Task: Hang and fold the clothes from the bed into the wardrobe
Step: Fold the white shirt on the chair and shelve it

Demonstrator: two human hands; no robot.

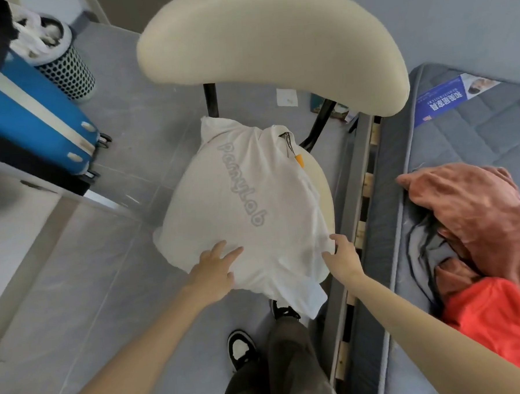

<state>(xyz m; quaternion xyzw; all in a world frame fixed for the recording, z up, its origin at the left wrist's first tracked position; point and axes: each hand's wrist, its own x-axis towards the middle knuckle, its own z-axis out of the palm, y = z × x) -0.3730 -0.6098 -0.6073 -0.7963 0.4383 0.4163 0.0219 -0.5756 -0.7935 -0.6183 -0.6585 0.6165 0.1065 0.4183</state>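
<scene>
Bare forearms point(157, 331); loose dark olive trousers point(291, 361); black-and-white lace-up sneakers point(241, 347).

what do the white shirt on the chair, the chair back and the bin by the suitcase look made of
white shirt: soft matte knit, probably cotton; it creases and drapes.
chair back: smooth cream surface with rounded edges, possibly faux leather or moulded foam.
bin: perforated sheet, likely metal; round holes all over.
</scene>
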